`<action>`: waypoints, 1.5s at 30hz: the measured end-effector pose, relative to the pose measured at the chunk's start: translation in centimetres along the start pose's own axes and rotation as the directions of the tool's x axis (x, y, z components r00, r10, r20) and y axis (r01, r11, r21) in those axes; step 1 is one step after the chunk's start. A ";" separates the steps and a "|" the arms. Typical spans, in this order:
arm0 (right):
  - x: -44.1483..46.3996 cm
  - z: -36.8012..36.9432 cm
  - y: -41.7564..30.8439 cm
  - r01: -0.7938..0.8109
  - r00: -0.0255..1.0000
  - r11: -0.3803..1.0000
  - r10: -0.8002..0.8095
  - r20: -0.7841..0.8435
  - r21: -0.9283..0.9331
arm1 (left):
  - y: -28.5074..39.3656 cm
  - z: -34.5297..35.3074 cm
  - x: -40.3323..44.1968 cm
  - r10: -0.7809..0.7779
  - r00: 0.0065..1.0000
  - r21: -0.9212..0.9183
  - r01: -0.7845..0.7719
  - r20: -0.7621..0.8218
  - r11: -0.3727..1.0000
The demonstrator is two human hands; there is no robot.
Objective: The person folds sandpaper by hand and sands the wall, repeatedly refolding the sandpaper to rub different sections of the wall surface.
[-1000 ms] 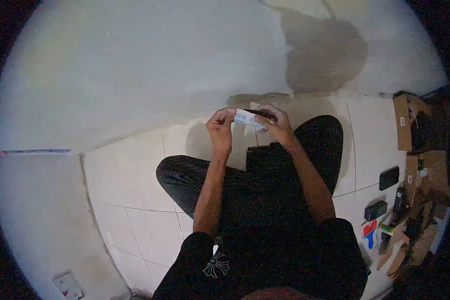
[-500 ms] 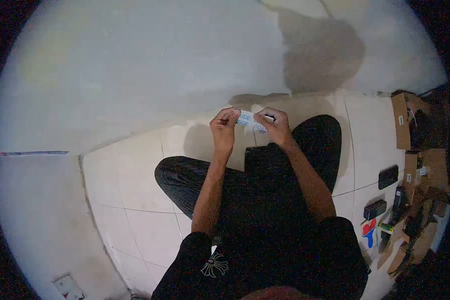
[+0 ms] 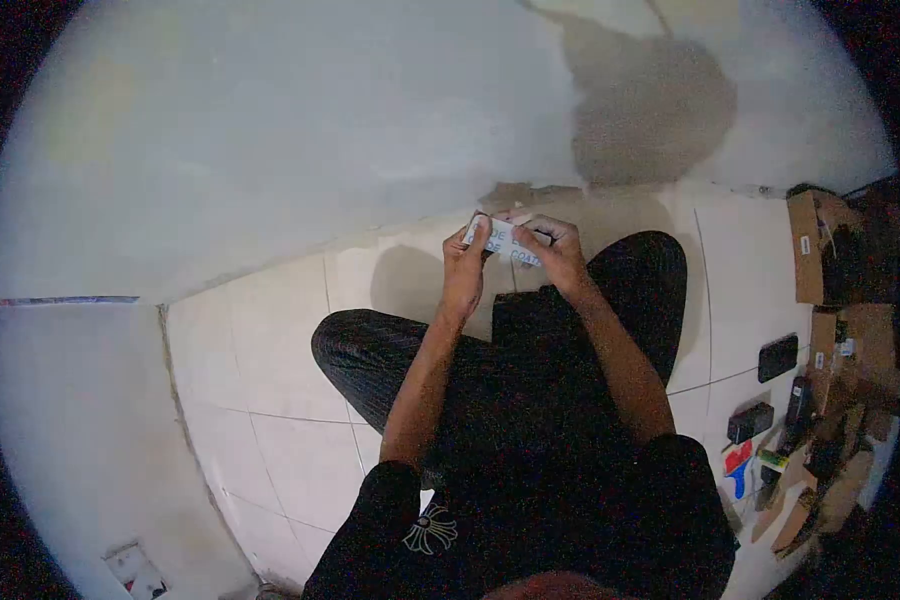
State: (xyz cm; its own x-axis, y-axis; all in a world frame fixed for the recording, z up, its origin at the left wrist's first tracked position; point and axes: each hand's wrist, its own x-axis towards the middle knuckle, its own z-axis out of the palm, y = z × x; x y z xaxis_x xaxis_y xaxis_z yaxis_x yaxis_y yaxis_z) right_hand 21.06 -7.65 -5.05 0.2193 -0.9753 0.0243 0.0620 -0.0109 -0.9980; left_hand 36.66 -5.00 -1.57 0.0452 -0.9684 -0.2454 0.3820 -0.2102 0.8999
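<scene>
A small flat white piece with blue printed capital letters [image 3: 501, 243] is held between my two hands, above my lap. My left hand [image 3: 463, 263] grips its left end, with the thumb lying across the printed face. At the other end, my right hand [image 3: 563, 257] is closed on it, thumb on top and fingers bent behind. The lettering is partly covered by my thumbs, and I cannot tell whether the piece is a card, a packet or a thin box.
Cardboard boxes [image 3: 816, 262] stand at the right. Near them on the tiled floor [image 3: 300, 365] lie a black phone-like slab [image 3: 778, 358], a black block [image 3: 750, 423], and a red and blue tool [image 3: 738, 470]. A bare wall [image 3: 350, 110] rises ahead.
My left hand has moved right, closer to my right hand, and its thumb now lies over the printed face. The white piece has tilted down more to the right.
</scene>
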 end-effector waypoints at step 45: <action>-0.5 -0.8 -3.3 -0.347 0.861 0.920 0.389 0.329 -0.181 | -0.7 0.0 0.7 0.046 0.998 0.084 -0.042 -0.045 0.996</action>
State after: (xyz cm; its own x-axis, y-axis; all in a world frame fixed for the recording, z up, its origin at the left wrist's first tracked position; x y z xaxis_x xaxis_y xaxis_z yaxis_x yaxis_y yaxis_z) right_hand 19.98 -7.31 -1.80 0.5329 -0.7711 -0.3485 -0.1952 0.2887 -0.9373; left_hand 36.47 -5.52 -2.34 0.1041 -0.9701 -0.2194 0.3010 -0.1795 0.9366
